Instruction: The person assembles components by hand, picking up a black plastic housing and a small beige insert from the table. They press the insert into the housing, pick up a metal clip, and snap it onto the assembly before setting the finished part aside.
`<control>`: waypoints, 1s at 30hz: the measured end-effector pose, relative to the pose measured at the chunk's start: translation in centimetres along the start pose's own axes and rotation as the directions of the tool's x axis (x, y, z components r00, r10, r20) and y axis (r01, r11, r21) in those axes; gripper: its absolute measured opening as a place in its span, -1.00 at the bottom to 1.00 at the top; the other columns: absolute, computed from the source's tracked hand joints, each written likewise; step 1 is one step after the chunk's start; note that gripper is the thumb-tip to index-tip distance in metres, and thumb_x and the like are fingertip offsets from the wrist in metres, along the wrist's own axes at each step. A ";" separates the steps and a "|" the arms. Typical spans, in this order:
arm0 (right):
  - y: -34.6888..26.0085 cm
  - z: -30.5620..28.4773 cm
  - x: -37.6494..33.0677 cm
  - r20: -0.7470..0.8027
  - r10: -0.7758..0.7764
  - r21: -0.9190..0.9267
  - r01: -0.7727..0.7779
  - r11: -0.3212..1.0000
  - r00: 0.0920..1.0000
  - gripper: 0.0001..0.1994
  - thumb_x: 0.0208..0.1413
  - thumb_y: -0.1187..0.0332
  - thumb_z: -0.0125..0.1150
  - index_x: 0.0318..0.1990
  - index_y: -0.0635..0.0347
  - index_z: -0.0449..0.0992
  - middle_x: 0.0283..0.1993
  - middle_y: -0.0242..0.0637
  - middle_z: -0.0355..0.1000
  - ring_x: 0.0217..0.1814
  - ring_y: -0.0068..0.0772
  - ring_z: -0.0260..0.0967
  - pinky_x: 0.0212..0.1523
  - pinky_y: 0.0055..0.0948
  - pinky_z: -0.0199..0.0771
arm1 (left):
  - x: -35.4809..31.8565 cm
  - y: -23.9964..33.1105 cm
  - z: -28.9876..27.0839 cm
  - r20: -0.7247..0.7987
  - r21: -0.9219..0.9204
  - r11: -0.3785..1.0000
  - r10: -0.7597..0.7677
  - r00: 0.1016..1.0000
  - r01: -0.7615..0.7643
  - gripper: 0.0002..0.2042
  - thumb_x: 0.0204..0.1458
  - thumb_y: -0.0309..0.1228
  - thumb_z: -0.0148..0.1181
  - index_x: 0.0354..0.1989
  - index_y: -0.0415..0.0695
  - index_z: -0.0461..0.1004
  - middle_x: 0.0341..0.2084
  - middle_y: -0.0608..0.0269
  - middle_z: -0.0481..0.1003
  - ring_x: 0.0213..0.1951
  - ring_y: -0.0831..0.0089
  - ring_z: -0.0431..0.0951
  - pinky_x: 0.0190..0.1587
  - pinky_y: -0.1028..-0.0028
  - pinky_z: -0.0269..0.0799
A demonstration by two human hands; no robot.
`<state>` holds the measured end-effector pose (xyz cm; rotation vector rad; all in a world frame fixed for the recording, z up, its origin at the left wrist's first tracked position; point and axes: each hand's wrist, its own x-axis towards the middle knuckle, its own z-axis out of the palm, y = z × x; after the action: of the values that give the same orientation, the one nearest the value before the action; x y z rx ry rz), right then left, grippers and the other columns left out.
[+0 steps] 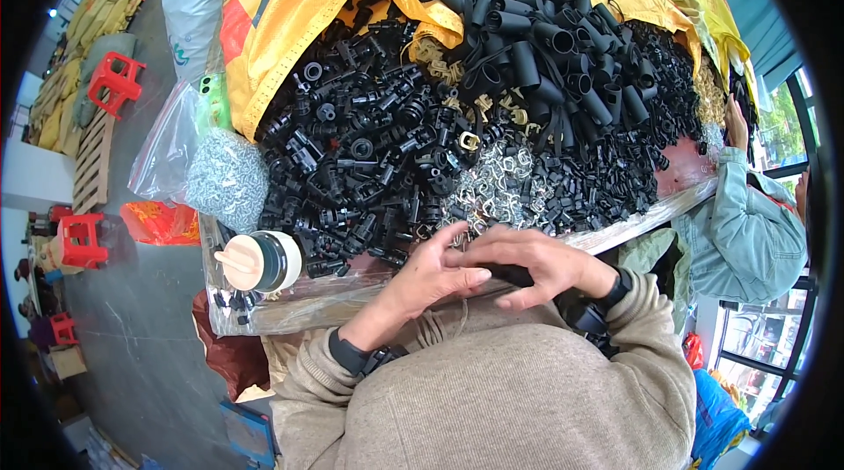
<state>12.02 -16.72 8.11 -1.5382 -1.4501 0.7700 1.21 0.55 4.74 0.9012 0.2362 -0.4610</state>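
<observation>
At the near edge of the table (290, 307) both hands are bunched together over one small black part (514, 275). The left hand (431, 276) has its fingers curled in against it, and the right hand (536, 263) lies flat over the top, so the part is pinched between them and mostly hidden. Can't tell exactly how it's gripped.

Risk-wise, I'd say the part sits right at the lip, so a slip probably drops it into the lap or onto the floor. The metal clips (497, 184) and the black pile (369, 153) are just beyond the fingers, so a careless nudge could drag some loose over the edge. The jar (264, 261) sits near the left corner too, and a left elbow swing might knock it off.
</observation>
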 end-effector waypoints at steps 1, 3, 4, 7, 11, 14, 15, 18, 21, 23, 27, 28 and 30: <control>-0.4 0.1 -1.0 -0.154 0.071 -0.150 -0.095 0.984 0.986 -0.47 -0.28 0.24 0.26 -0.11 0.36 0.36 -0.19 -0.08 0.36 -0.11 -0.13 0.31 -0.09 -0.26 0.30 | -0.3 0.3 0.0 0.000 -0.003 1.000 -0.003 1.000 0.003 -0.50 -0.08 -0.47 0.17 0.06 -0.28 0.18 -0.27 0.20 0.43 -0.37 0.53 0.47 -0.37 0.54 0.44; -0.1 -0.6 -4.2 -0.442 0.265 -0.236 -0.396 0.888 0.857 -0.65 -0.30 0.32 0.21 -0.30 0.32 0.41 -0.36 -0.17 0.38 -0.33 -0.20 0.32 -0.29 -0.32 0.33 | -1.1 1.9 -0.3 -0.221 0.522 0.850 0.218 0.951 -0.074 -0.53 -0.13 -0.48 0.19 0.02 -0.25 0.24 -0.22 0.16 0.41 -0.34 0.47 0.48 -0.38 0.53 0.43; 0.0 -1.1 -6.4 -0.576 0.244 -0.313 -0.486 0.816 0.780 -0.69 -0.31 0.33 0.19 -0.34 0.29 0.41 -0.40 -0.19 0.37 -0.37 -0.22 0.31 -0.32 -0.35 0.32 | -1.2 2.4 -0.3 -0.263 0.739 0.672 0.355 0.897 -0.049 -0.54 -0.15 -0.49 0.20 0.00 -0.23 0.27 -0.19 0.14 0.40 -0.32 0.45 0.48 -0.39 0.53 0.42; -0.3 -1.8 -13.4 -0.806 0.295 -0.308 -0.789 0.532 0.513 -0.74 -0.34 0.36 0.19 -0.40 0.25 0.40 -0.44 -0.21 0.36 -0.41 -0.22 0.30 -0.36 -0.37 0.30 | -0.3 2.1 -1.9 0.035 0.980 0.127 0.641 0.767 -0.151 -0.57 -0.21 -0.50 0.20 -0.06 -0.19 0.32 -0.18 0.10 0.37 -0.34 0.38 0.47 -0.42 0.50 0.43; -2.0 -0.4 -19.4 -0.770 0.531 -0.390 -0.919 0.050 0.355 -0.77 -0.32 0.39 0.21 -0.43 0.27 0.39 -0.43 -0.19 0.34 -0.38 -0.16 0.30 -0.37 -0.37 0.29 | 0.9 1.5 -1.9 0.228 0.947 -0.317 0.584 0.779 -0.040 -0.65 -0.27 -0.53 0.18 -0.20 -0.17 0.38 -0.22 0.07 0.33 -0.40 0.31 0.45 -0.48 0.45 0.43; -2.0 0.2 -19.9 -0.766 0.381 -0.587 -0.805 -0.085 0.518 -0.81 -0.28 0.42 0.20 -0.45 0.28 0.39 -0.41 -0.19 0.33 -0.35 -0.15 0.30 -0.36 -0.36 0.28 | 1.8 1.3 -1.5 0.226 0.898 -0.438 0.536 0.814 0.039 -0.71 -0.32 -0.53 0.15 -0.31 -0.17 0.39 -0.27 0.08 0.32 -0.47 0.32 0.42 -0.54 0.46 0.42; -1.5 -0.1 -18.3 -0.769 0.319 -0.529 -0.832 0.167 0.554 -0.84 -0.27 0.45 0.19 -0.46 0.27 0.39 -0.41 -0.20 0.32 -0.34 -0.17 0.29 -0.35 -0.37 0.27 | 2.1 1.3 -1.4 0.242 0.872 -0.486 0.537 0.808 0.061 -0.74 -0.35 -0.52 0.12 -0.36 -0.16 0.39 -0.29 0.10 0.32 -0.51 0.36 0.40 -0.58 0.49 0.40; 0.4 -0.5 -11.9 -0.714 0.277 -0.348 -0.669 0.656 0.643 -0.90 -0.25 0.53 0.15 -0.49 0.25 0.40 -0.43 -0.23 0.29 -0.33 -0.21 0.26 -0.31 -0.39 0.24 | 2.6 1.0 -1.5 0.227 0.840 -0.532 0.527 0.819 0.110 -0.78 -0.36 -0.51 0.10 -0.41 -0.16 0.38 -0.34 0.12 0.32 -0.56 0.39 0.38 -0.62 0.52 0.39; 2.0 0.2 -5.1 -0.469 0.080 -0.571 -0.371 0.732 0.880 -0.88 -0.27 0.52 0.18 -0.49 0.22 0.39 -0.47 -0.26 0.26 -0.38 -0.25 0.23 -0.36 -0.39 0.22 | 2.7 0.5 -1.7 0.154 0.828 -0.535 0.504 0.850 0.168 -0.79 -0.32 -0.50 0.09 -0.41 -0.16 0.36 -0.37 0.13 0.32 -0.56 0.39 0.38 -0.61 0.53 0.39; 2.8 1.0 -2.1 -0.380 0.038 -0.612 -0.282 0.739 0.924 -0.89 -0.27 0.51 0.16 -0.50 0.21 0.38 -0.49 -0.27 0.24 -0.39 -0.27 0.23 -0.38 -0.38 0.21 | 3.1 0.1 -2.0 0.168 0.830 -0.526 0.551 0.818 0.184 -0.75 -0.30 -0.50 0.07 -0.34 -0.16 0.35 -0.39 0.13 0.32 -0.56 0.39 0.39 -0.61 0.54 0.40; 3.7 2.5 0.7 -0.170 -0.033 -0.711 -0.099 0.696 0.985 -0.90 -0.28 0.45 0.13 -0.53 0.17 0.35 -0.51 -0.32 0.17 -0.42 -0.31 0.21 -0.40 -0.39 0.20 | 2.1 0.5 -2.1 0.209 0.903 -0.418 0.631 0.747 0.101 -0.67 -0.28 -0.52 0.09 -0.22 -0.17 0.33 -0.39 0.11 0.32 -0.52 0.35 0.43 -0.56 0.55 0.42; 4.0 2.7 0.9 -0.146 -0.056 -0.724 -0.068 0.686 0.988 -0.90 -0.28 0.43 0.12 -0.54 0.16 0.34 -0.52 -0.33 0.16 -0.42 -0.31 0.21 -0.40 -0.39 0.20 | 1.7 0.8 -2.1 0.224 0.930 -0.365 0.659 0.718 0.044 -0.63 -0.28 -0.53 0.10 -0.18 -0.17 0.32 -0.39 0.09 0.32 -0.50 0.34 0.45 -0.54 0.55 0.43; 4.4 3.1 0.8 -0.122 -0.072 -0.733 -0.041 0.679 0.990 -0.90 -0.29 0.42 0.11 -0.56 0.16 0.33 -0.52 -0.33 0.15 -0.42 -0.32 0.21 -0.40 -0.39 0.20 | 0.6 1.4 -1.9 0.163 0.976 -0.219 0.683 0.712 -0.014 -0.61 -0.26 -0.54 0.12 -0.14 -0.18 0.30 -0.36 0.11 0.33 -0.47 0.34 0.46 -0.51 0.55 0.43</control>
<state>11.40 -15.15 2.99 -2.1155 -1.7694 0.0052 2.37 2.65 4.32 2.6374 -0.0576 0.4165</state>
